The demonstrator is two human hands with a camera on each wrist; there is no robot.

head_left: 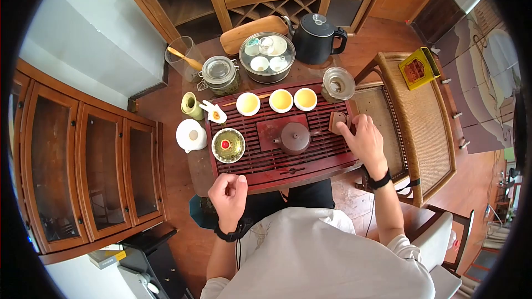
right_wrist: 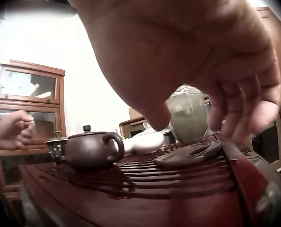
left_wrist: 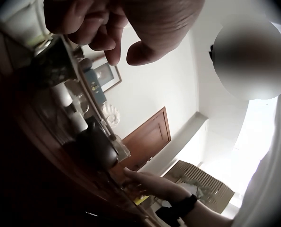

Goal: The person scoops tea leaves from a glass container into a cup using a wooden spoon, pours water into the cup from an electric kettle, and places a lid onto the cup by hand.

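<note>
My left hand (head_left: 229,195) hangs loosely curled at the front left of the slatted red tea tray (head_left: 252,179), holding nothing. The right hand (head_left: 366,139) is over the tray's right edge, beside a flat brown coaster-like piece (head_left: 336,123). In the right wrist view its thumb and fingers (right_wrist: 266,116) spread apart with nothing gripped, and the brown piece (right_wrist: 190,153) lies on the slats below. A dark clay teapot (head_left: 295,137) stands mid-tray. Behind it are three white cups of yellow tea (head_left: 281,100). A lidded patterned bowl (head_left: 228,145) stands at the tray's left.
Behind the tray are a glass jar (head_left: 220,73), a glass-lidded pot (head_left: 267,62), a black kettle (head_left: 317,39) and a glass pitcher (head_left: 338,84). A white pot (head_left: 191,136) stands left. A yellow tin (head_left: 419,68) sits on the wicker stand (head_left: 424,149) at right.
</note>
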